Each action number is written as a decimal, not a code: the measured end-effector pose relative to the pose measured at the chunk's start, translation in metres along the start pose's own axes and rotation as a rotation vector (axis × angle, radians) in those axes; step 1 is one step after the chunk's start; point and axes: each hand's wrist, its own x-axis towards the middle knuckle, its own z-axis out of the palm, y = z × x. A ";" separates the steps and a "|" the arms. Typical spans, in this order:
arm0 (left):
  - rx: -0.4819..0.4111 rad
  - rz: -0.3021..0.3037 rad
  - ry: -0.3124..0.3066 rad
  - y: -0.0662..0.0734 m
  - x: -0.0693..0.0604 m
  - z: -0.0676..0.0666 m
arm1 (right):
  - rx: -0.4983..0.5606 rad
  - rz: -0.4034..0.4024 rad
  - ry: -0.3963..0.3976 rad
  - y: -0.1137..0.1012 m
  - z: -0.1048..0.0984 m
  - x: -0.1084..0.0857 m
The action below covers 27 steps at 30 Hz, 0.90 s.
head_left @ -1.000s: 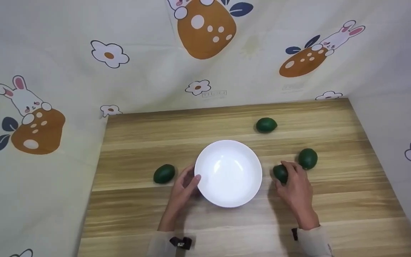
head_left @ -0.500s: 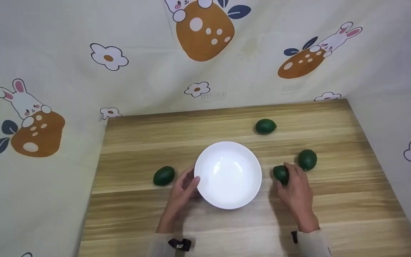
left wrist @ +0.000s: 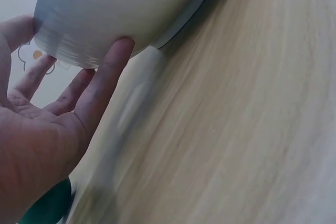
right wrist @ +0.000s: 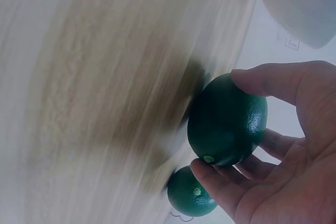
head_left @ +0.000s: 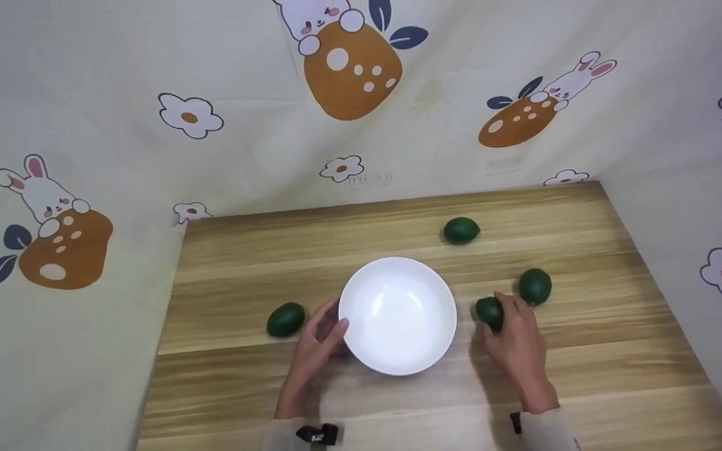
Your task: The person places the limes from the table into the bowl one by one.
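Fingers (right wrist: 212, 178) of the right hand (head_left: 517, 344) pinch a lime (head_left: 489, 313) against the thumb; in the right wrist view the thumb sits near one end, a fingertip beside the pale stem scar; the lime is just right of the bowl (head_left: 398, 316), between it and the right edge of the table (head_left: 624, 351); whether it touches the table I cannot tell. The left hand (head_left: 313, 347) holds the bowl by its left side, thumb at the rim, fingers spread along the outer wall; a second lime (head_left: 535, 286) lies just beyond the right hand, towards the right edge; a third lime (head_left: 461, 230) near the far edge; a fourth lime (head_left: 286, 319) left of the left hand, towards the left edge. The held lime looks light, firm and glossy; it should roll easily and may slip if squeezed at the ends, so its broad middle seems the surest hold; the bowl looks stiff, slick and possibly brittle, best taken by rim and wall.
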 end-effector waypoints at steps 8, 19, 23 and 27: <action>0.002 0.033 -0.034 -0.013 -0.003 0.002 | -0.020 0.006 -0.018 0.005 0.000 -0.004; -0.003 0.049 -0.021 -0.015 -0.011 -0.002 | -0.016 -0.012 -0.016 0.007 0.002 -0.009; 0.031 0.059 -0.032 -0.007 -0.004 -0.003 | -0.017 -0.016 -0.003 0.009 0.001 -0.005; 0.041 0.095 -0.056 -0.002 0.006 -0.006 | -0.011 -0.021 0.017 0.007 0.000 -0.001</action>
